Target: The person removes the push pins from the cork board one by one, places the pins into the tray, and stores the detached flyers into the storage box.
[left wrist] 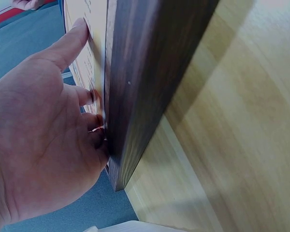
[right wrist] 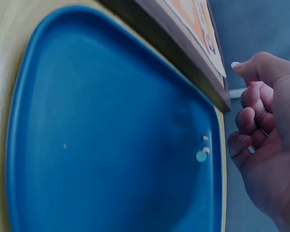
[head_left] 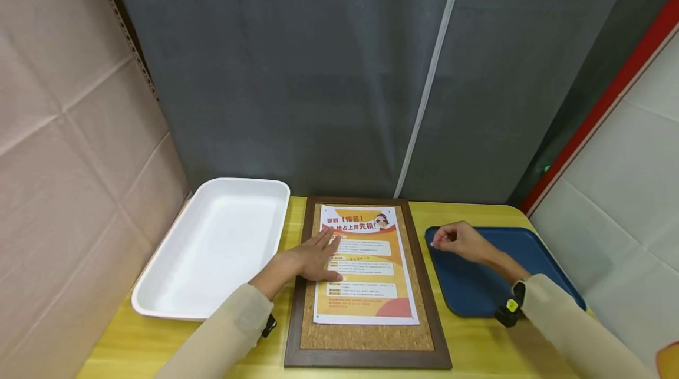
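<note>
A printed orange and white poster (head_left: 363, 302) lies on a cork board (head_left: 366, 340) with a dark wooden frame (head_left: 368, 359). My left hand (head_left: 316, 256) rests on the poster's left side with its fingers spread; in the left wrist view its palm edge is by the frame. Over the left part of a blue tray (head_left: 477, 290), my right hand (head_left: 467, 241) pinches a small white thumbtack (right wrist: 235, 64), mostly hidden by the fingertips. Tiny dark dots show near the poster's corners, too small to tell what they are. Several small tacks (right wrist: 206, 150) lie inside the tray near its edge.
A white tray (head_left: 212, 243) stands left of the board on the yellow wooden table (head_left: 127, 340). A dark grey curtain (head_left: 297, 84) rises behind the table. Pale padded panels (head_left: 69, 161) stand at the left, with more at the right.
</note>
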Motion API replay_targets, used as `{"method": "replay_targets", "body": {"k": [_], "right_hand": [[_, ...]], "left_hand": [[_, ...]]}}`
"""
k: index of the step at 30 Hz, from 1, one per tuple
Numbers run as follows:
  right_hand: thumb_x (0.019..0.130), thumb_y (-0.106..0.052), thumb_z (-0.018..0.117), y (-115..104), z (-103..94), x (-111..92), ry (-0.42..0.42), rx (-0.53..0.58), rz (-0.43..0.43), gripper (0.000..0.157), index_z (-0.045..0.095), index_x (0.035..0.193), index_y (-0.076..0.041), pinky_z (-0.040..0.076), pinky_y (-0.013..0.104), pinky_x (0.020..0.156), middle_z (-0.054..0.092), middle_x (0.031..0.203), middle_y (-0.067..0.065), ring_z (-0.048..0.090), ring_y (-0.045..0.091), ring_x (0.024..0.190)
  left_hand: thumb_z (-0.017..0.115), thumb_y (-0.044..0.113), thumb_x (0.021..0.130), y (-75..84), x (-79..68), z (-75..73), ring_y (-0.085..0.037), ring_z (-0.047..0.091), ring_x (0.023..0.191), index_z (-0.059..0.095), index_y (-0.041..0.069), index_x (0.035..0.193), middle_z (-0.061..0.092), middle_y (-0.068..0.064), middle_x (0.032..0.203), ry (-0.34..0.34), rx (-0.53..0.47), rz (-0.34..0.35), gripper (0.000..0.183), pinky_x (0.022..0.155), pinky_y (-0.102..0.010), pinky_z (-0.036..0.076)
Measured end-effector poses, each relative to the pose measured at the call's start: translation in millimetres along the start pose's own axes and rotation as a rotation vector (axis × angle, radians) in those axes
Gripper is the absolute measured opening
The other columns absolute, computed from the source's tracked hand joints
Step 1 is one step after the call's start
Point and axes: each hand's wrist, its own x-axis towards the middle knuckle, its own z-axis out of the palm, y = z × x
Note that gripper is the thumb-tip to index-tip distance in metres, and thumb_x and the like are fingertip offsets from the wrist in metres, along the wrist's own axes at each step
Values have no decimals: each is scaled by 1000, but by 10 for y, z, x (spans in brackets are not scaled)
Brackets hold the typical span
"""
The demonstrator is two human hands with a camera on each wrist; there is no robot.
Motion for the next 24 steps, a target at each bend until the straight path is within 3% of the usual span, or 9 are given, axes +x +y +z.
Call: {"method": "replay_targets", "body": {"k": [10, 18, 24], "right_hand": [[98, 1, 69, 154, -72, -66, 54, -30, 48, 7, 75, 96, 4, 50, 21, 67, 76, 96, 16, 60, 7, 77], [97, -1, 71, 260, -130, -122, 73, -65, 89, 6, 76, 95, 1, 49, 21, 67, 74, 91, 10, 57, 6, 75], [98, -2, 71, 341, -117, -165, 85, -86, 104, 8, 76, 93, 0, 52, 21, 68, 74, 90, 7, 61, 6, 76]], "left_hand": [[60, 66, 100, -91, 67, 81, -31, -3, 165, 12, 7, 171, -3, -16, 178, -3, -43, 18, 103, 133, -47, 10], [60, 70, 98, -100, 63, 85, -31, -3, 165, 12, 8, 171, -4, -15, 178, 6, -45, 27, 107, 132, -49, 11], [60, 64, 101, -35, 3, 20, -30, -3, 165, 12, 8, 171, -3, -15, 178, -6, -28, 8, 101, 133, -46, 12]]}}
